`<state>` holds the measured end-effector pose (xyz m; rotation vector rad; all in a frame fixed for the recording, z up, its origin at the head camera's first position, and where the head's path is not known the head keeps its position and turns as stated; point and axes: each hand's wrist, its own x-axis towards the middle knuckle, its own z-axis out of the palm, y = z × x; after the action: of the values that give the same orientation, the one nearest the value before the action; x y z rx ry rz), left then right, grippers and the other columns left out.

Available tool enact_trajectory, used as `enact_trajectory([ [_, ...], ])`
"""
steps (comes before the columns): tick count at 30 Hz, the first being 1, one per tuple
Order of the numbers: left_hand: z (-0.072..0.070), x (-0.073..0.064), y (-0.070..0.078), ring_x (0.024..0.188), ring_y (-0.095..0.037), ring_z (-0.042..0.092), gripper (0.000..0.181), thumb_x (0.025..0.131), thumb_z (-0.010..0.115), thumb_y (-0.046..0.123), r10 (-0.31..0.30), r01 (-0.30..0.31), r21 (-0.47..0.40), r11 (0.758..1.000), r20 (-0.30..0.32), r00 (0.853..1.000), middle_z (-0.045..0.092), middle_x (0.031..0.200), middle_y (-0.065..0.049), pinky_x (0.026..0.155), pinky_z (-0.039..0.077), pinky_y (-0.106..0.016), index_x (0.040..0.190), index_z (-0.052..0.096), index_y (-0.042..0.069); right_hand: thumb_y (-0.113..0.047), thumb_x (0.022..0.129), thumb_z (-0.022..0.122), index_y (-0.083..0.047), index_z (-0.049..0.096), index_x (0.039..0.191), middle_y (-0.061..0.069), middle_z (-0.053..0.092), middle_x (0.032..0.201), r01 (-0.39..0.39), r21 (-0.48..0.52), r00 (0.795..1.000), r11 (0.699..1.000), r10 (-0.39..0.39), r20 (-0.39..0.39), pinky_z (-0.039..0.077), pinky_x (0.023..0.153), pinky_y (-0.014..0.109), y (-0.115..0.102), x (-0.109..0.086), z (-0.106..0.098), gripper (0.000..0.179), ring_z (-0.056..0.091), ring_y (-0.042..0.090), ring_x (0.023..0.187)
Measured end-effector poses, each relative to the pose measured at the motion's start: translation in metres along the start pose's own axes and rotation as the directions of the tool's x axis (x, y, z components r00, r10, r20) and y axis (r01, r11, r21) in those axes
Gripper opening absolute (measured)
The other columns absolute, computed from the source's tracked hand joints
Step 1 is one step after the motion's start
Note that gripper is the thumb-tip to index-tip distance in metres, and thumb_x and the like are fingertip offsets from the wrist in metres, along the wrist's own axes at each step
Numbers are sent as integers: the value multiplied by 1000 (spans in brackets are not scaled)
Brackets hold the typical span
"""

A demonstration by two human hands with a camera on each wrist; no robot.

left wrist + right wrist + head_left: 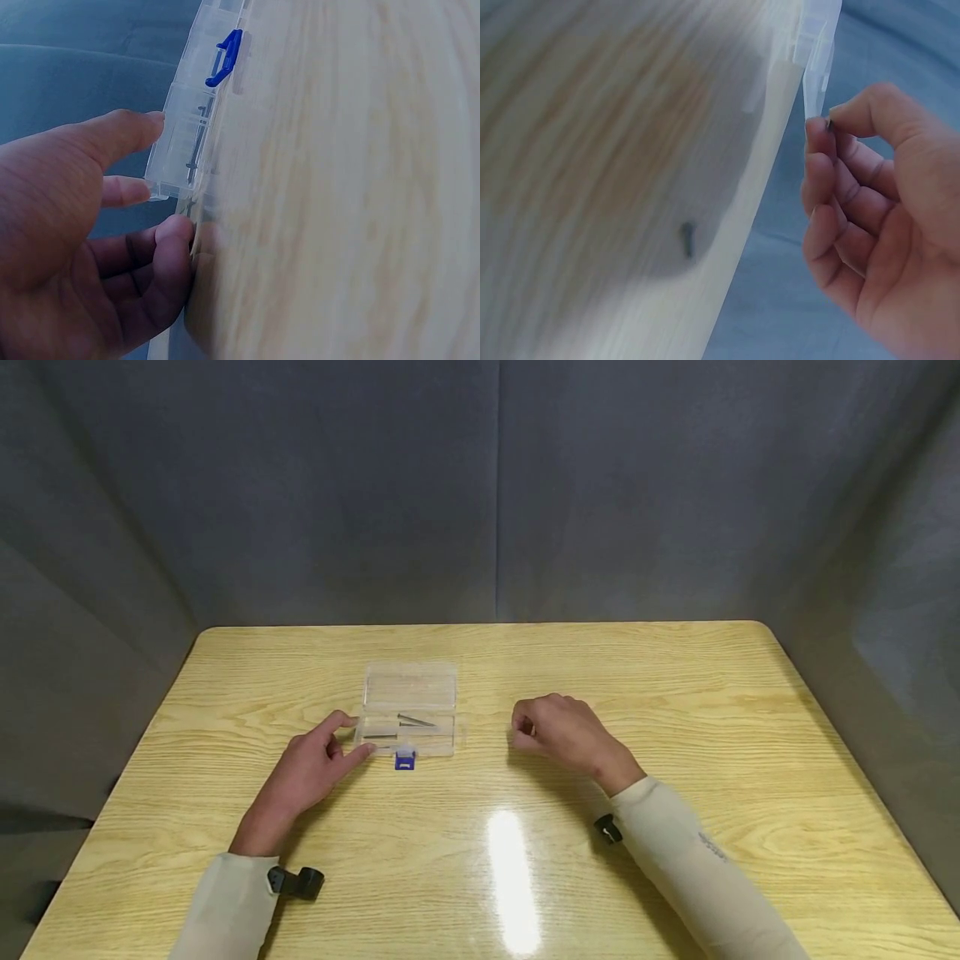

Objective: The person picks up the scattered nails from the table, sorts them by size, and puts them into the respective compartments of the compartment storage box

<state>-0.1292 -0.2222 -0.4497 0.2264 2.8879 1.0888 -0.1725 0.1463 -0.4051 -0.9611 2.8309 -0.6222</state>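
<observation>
A clear plastic storage box point(442, 748) lies with its lid point(410, 685) folded back and a blue latch point(405, 762) at the front. Several long screws point(382, 737) lie in its compartments. My left hand point(307, 768) holds the box's left end, thumb on the front corner and index finger at the left side. Right of the box, my right hand point(562, 731) pinches a small dark screw point(829, 125) between thumb and index finger; only its tip shows. Another short dark screw point(688, 240) lies on the table in that hand's shadow, blurred in the right wrist view and hidden in the head view.
The wood-grain table point(675, 693) has a bright glare patch in the front middle. Dark grey curtains point(337, 510) hang behind it and at both sides. A small black camera is strapped to each wrist.
</observation>
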Motion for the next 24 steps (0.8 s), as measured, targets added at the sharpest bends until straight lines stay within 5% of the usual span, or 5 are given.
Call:
enact_trajectory([
  [9, 1, 0, 0, 54, -17, 42, 44, 99, 72, 33, 1, -1, 7, 1000, -3, 1000, 51, 68, -3, 54, 37, -34, 131, 58, 7, -7, 92, 66, -18, 71, 88, -10, 70, 88, 60, 0, 998, 998, -60, 9, 49, 63, 31, -24, 25, 8, 13, 61, 6, 75],
  [24, 3, -2, -2, 55, -16, 43, 47, 100, 72, 36, -8, 7, -19, 1000, -9, 1000, 52, 69, -2, 54, 37, -34, 135, 57, 9, -5, 87, 65, -20, 61, 79, -9, 50, 69, 116, 0, 990, 993, -116, 82, 33, 56, 27, -62, 73, 27, 17, 41, 7, 62],
])
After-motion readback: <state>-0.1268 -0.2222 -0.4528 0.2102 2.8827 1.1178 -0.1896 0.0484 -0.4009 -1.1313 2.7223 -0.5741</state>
